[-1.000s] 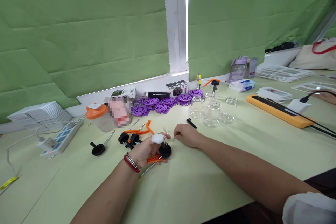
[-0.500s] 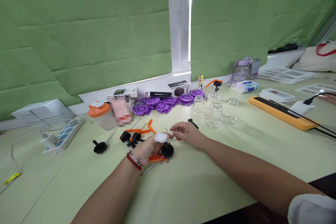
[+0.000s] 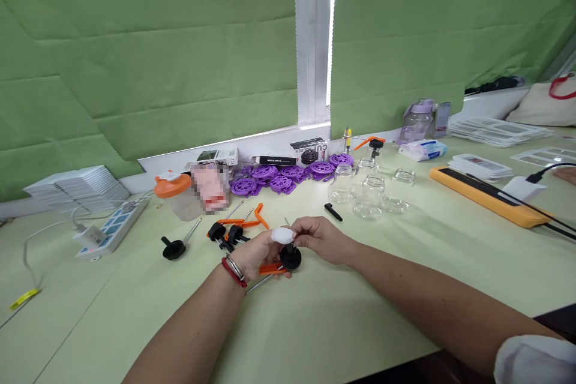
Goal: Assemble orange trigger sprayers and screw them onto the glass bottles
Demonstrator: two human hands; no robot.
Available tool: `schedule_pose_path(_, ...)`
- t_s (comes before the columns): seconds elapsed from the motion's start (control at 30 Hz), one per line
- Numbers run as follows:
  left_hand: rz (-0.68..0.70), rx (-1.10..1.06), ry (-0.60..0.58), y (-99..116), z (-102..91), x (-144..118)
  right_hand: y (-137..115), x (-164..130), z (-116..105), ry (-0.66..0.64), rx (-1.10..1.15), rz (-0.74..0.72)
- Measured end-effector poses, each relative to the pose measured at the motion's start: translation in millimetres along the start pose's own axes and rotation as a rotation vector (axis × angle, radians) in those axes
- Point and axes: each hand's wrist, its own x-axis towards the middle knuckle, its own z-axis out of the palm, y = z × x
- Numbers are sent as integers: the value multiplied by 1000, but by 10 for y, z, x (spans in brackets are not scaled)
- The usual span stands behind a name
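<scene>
Blk round plastic pc [image 3: 290,258] & orange bar [image 3: 272,268] clasped in L hand [image 3: 260,254]; R hand [image 3: 320,239] adjacent, grip unclear.

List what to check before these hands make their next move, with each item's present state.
1. Left hand supports the black-and-orange assembly: ok.
2. White covering sits over the left thumb: ok.
3. Right hand is beside the assembly, fingertips close to the left thumb: ok.
4. Small part between the right fingertips: cannot tell, the fingers hide it.
5. Space around the left hand is free of loose parts: not ok, other black-and-orange pieces lie close by.
6. Clear jars stand apart from both hands: ok.
</scene>
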Motion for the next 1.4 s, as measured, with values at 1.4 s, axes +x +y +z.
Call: schedule_pose_path(1.4,-14,28,-39,14,-9,4,47,-30,26,-27,82,0)
